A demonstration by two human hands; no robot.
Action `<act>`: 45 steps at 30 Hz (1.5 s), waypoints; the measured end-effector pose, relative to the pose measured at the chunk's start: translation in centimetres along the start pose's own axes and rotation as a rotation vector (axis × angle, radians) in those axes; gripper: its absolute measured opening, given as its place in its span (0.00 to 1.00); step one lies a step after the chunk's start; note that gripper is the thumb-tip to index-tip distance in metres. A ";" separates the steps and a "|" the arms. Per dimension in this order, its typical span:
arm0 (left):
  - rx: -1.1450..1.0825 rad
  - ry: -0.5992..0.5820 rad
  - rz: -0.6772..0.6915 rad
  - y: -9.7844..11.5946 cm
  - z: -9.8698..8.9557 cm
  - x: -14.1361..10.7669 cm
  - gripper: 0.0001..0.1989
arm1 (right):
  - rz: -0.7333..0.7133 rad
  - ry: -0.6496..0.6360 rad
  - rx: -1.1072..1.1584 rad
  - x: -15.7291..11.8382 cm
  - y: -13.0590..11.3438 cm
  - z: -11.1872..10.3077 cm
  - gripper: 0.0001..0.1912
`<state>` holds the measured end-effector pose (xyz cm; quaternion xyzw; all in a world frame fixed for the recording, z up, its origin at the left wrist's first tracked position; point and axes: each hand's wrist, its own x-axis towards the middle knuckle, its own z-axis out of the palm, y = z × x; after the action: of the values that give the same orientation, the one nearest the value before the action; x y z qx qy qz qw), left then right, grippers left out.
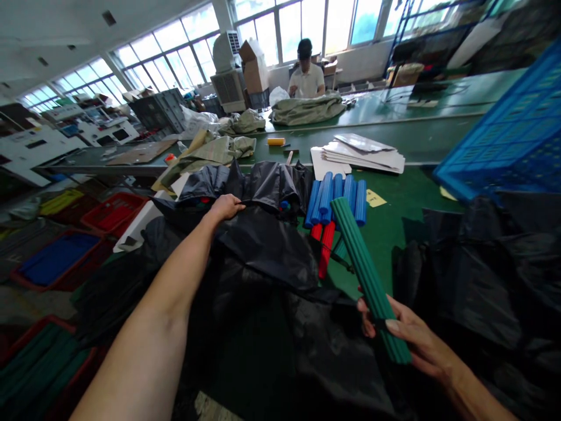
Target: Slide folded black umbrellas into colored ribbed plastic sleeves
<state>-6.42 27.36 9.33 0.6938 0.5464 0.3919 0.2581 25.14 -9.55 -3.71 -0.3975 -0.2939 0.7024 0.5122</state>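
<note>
The bench (397,234) is green and carries every item noted below. Across its near side lies black fabric (272,248), creased and faintly glossy; it is judged light, limp and rather slippery, best held by a gathered fold or an edge, since a flat pinch may slide. The green rod (366,269) is off the bench, raised at a slant above the fabric's right side, upper end pointing away toward the blue rods (326,199). It shows lengthwise ribs and no visible bend; it is judged light, fairly stiff and not fragile, the ribs giving some purchase. The right hand (416,336) has its fingers closed around the lower part, thumb across the top; a hold nearer the middle would probably balance better. A dark strip shows at this grip, and whether it belongs to the fabric cannot be told. The blue rods lie in a stacked group beyond, with red rods (326,248) just on their near side, partly hidden. The left hand (227,207) has its fingers drawn together on a fold of the fabric.
</note>
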 end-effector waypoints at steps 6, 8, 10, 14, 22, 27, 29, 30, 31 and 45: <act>0.630 0.095 0.163 -0.6 3.2 -4.6 0.09 | 0.042 -0.009 0.077 0.5 2.1 0.8 0.27; 0.769 0.058 0.253 0.1 6.0 -6.8 0.11 | 0.031 0.001 0.119 0.9 2.6 0.9 0.25; 0.755 -0.060 0.287 0.8 9.6 -8.8 0.10 | 0.005 0.007 0.166 1.2 2.9 0.9 0.26; 0.638 -0.230 0.265 2.1 17.3 -10.9 0.11 | -0.068 0.104 0.268 1.9 3.2 0.3 0.24; 0.380 -0.278 0.275 8.4 31.2 -10.8 0.21 | -0.179 0.379 0.517 4.6 1.4 -3.4 0.17; 0.298 -0.381 -0.052 10.7 35.4 -8.6 0.19 | -0.177 0.524 0.558 7.2 -0.6 -5.0 0.16; 0.267 -0.427 -0.075 11.1 35.1 -7.2 0.15 | -0.150 0.612 0.505 8.1 -1.4 -5.5 0.17; 0.244 -0.449 -0.087 11.2 34.5 -6.7 0.15 | -0.130 0.652 0.482 8.6 -1.7 -5.8 0.17; 0.220 -0.474 -0.102 11.3 33.7 -6.4 0.16 | -0.108 0.684 0.468 9.1 -1.9 -6.0 0.19; 0.294 -0.593 0.292 9.5 25.3 -27.2 0.21 | 0.009 0.681 0.717 9.9 1.1 -5.2 0.24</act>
<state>17.15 0.42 -4.44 0.8778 0.3934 0.1236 0.2439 27.47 -0.42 -9.83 -0.4046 0.1521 0.5915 0.6807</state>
